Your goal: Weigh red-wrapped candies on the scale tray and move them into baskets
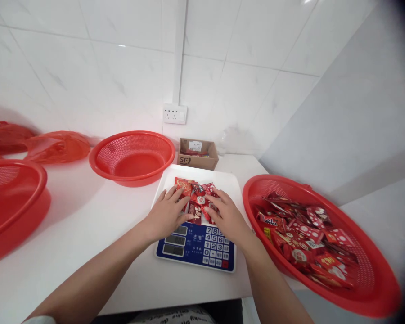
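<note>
Several red snack packets [200, 201] lie in a small pile on the white pan of a digital scale [234, 182]. My left hand [168, 213] rests at the pile's left side, fingers spread and fingertips on or just over the wrappers. From the right, my right hand [227, 218] reaches over the same packets with its fingers apart. Neither hand has closed around a packet. The blue keypad panel [197, 246] faces me, partly covered by both hands; its display digits are too faint to read.
At right, a tilted red basket [378, 270] holds many red packets. A red basket [131, 168] stands behind left, another [16, 198] at the left edge. Red plastic bags [59, 146] and a cardboard box [198, 161] sit by the tiled wall, below a socket [175, 114].
</note>
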Available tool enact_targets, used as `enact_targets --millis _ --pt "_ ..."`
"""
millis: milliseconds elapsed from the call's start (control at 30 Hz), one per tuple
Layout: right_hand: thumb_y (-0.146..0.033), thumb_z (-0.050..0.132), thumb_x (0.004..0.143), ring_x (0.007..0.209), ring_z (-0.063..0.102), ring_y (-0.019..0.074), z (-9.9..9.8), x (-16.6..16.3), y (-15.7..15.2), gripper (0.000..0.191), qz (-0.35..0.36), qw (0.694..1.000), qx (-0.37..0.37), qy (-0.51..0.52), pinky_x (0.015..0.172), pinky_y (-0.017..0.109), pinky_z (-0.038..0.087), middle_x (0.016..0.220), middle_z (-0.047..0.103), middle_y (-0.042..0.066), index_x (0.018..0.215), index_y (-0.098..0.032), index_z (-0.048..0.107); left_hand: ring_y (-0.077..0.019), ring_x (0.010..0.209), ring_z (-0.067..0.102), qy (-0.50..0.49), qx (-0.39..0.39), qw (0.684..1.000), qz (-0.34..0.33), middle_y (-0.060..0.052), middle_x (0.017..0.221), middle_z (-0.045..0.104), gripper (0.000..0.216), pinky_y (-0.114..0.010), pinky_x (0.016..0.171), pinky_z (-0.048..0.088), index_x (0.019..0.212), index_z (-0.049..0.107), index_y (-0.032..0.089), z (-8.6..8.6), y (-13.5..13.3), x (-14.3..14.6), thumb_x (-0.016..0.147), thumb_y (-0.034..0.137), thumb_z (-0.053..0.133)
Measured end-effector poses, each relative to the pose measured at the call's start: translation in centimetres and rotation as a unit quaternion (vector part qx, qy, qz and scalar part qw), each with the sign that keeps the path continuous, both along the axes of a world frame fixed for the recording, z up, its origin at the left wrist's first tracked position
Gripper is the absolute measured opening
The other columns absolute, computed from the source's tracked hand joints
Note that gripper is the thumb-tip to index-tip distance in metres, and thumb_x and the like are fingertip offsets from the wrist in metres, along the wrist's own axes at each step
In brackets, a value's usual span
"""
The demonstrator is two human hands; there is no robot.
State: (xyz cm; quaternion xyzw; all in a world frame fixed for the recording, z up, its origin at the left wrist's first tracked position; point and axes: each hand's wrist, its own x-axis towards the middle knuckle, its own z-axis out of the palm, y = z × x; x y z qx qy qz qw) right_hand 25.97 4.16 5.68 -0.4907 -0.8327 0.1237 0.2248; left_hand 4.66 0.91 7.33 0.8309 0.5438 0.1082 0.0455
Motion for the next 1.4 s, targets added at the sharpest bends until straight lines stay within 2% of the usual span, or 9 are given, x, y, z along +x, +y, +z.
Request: enact_targets --millis 100,233,433,567,733,967,1100,1267,1400 --pt "-0.033 0.044 0.094 0.139 0.03 0.0345 0.6 -0.7 0.5 0.041 0.013 1.0 0.005 -0.017 0.11 0.058 0.03 0.146 0.042 0.016 0.128 -0.017 0.06 -0.0375 0.141 0.026 -0.01 -0.015 1.0 -0.003 -0.015 0.148 0.041 0.054 -0.058 0.11 0.027 0.135 0.048 0.019 0.5 0.5 0.8 0.091 0.05 0.048" --pt "-0.024 0.037 0.095 0.139 0.029 0.0361 1.4 -1.9 1.0 0.042 0.038 0.998 -0.006 -0.042 0.108 0.061 0.03 0.146 0.045 0.012 0.132 -0.019 0.056 -0.0374 0.142 0.023 -0.031 -0.039 0.997 -0.05 -0.011 0.147 0.044 0.053 -0.06 0.111 0.023 0.137 0.046 0.019 0.9 1.1 1.6 0.093 0.049 0.043" --pt "-0.017 0.038 0.094 0.139 0.03 0.0371 0.9 -2.2 1.2 0.041 0.033 0.998 -0.023 -0.048 0.106 0.065 0.028 0.145 0.046 0.012 0.13 -0.018 0.057 -0.0363 0.141 0.027 -0.034 -0.046 0.997 -0.049 -0.008 0.143 0.051 0.048 -0.063 0.111 0.019 0.134 0.049 0.021 0.8 1.0 1.4 0.094 0.048 0.042" --pt "-0.019 0.038 0.095 0.139 0.03 0.0342 0.8 -1.9 1.3 0.038 0.036 0.999 -0.025 -0.028 0.109 0.061 0.029 0.142 0.05 0.013 0.125 -0.015 0.061 -0.0361 0.14 0.028 -0.037 -0.043 0.998 -0.04 -0.009 0.141 0.053 0.049 -0.063 0.111 0.02 0.133 0.051 0.021 0.7 0.6 1.2 0.093 0.049 0.043" --pt "-0.029 0.044 0.095 0.135 0.04 0.0241 1.5 -0.9 0.8 0.037 0.049 0.999 -0.022 0.009 0.113 0.048 0.031 0.14 0.052 0.012 0.126 -0.017 0.06 -0.0339 0.14 0.029 -0.053 -0.04 0.997 -0.044 -0.013 0.145 0.047 0.05 -0.061 0.111 0.023 0.134 0.049 0.02 0.7 0.1 0.8 0.093 0.048 0.046" --pt "-0.034 0.047 0.093 0.135 0.039 0.0302 1.1 2.3 -1.4 0.037 -0.005 0.999 -0.032 0.03 0.109 0.055 0.034 0.138 0.053 0.013 0.122 -0.019 0.063 -0.0301 0.136 0.036 -0.13 0.002 0.991 -0.03 -0.009 0.134 0.057 0.027 -0.056 0.108 0.034 0.114 0.062 0.024 0.9 -1.2 -2.0 0.09 0.033 0.055" --pt "-0.029 0.05 0.09 0.135 0.039 0.0329 0.5 2.4 -2.6 0.035 -0.047 0.998 -0.044 0.015 0.11 0.055 0.034 0.138 0.053 0.013 0.118 -0.018 0.067 -0.0308 0.138 0.033 -0.122 -0.015 0.992 -0.029 -0.007 0.141 0.051 0.024 -0.058 0.109 0.032 0.113 0.063 0.028 0.7 -2.2 -2.5 0.09 0.032 0.054" --pt "-0.029 0.05 0.091 0.127 0.049 0.0285 0.6 1.0 -3.4 0.034 -0.005 0.999 -0.036 0.027 0.106 0.05 0.04 0.133 0.057 0.013 0.118 -0.018 0.067 -0.032 0.138 0.034 -0.098 -0.034 0.995 -0.014 -0.009 0.144 0.048 0.03 -0.06 0.11 0.028 0.119 0.061 0.028 0.0 -2.7 -1.6 0.09 0.03 0.056" --pt "-0.031 0.05 0.091 0.126 0.05 0.0273 0.3 0.3 -3.7 0.035 0.014 0.998 -0.041 0.043 0.106 0.049 0.041 0.136 0.055 0.014 0.12 -0.018 0.065 -0.0299 0.135 0.04 -0.11 -0.015 0.994 -0.023 -0.011 0.14 0.051 0.029 -0.053 0.109 0.036 0.118 0.062 0.024 -0.3 -2.7 -1.3 0.089 0.029 0.057"
